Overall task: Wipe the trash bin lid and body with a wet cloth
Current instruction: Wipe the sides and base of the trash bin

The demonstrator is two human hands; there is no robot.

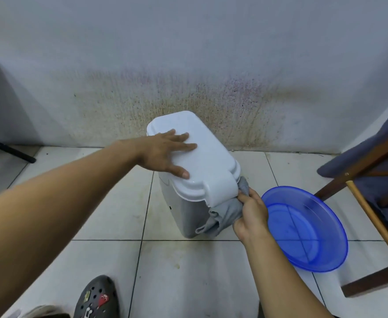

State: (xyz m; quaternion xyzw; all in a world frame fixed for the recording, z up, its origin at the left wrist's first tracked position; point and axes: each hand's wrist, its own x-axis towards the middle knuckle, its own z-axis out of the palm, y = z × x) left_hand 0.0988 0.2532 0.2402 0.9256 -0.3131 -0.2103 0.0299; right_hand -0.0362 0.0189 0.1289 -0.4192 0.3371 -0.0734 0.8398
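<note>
A small trash bin stands on the tiled floor by the stained wall, with a white lid (206, 157) closed on a grey body (181, 214). My left hand (165, 154) lies flat on the lid's left side, fingers spread. My right hand (250, 214) grips a grey cloth (225, 214) pressed against the bin's front right side, just under the lid's front flap. Part of the cloth hangs down along the body.
A blue plastic basin (303, 228) sits on the floor just right of my right hand. A wooden chair with a blue cushion (372, 171) stands at the far right. A black furniture leg (7, 148) is at left. A dark clog (96, 297) shows at the bottom.
</note>
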